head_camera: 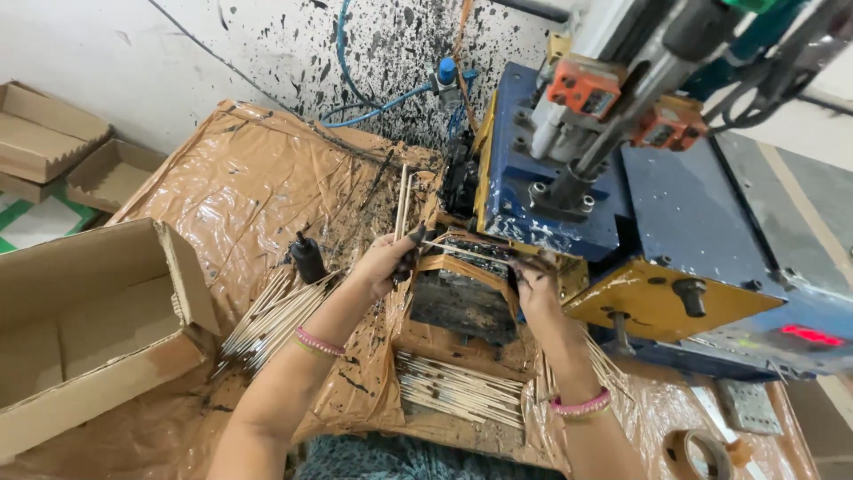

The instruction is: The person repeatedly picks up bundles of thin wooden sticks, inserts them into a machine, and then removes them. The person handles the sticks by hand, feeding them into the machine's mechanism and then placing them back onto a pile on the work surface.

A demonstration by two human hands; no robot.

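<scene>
Bare forearms; pink beaded bangles on both wrists; ink-stained fingertips (416,238).

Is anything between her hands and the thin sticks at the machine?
No. The left hand already grips a few upright sticks, and the right hand touches the stick lying across the machine's tray.

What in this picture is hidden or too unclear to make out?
Head view only:
- Left hand fingertips: stained black, so the grip on the sticks is unclear.
- Right hand fingers: blurred against the machine.
- Red display: too small, blurred.
- Tape roll: cut off by the bottom edge.
</scene>
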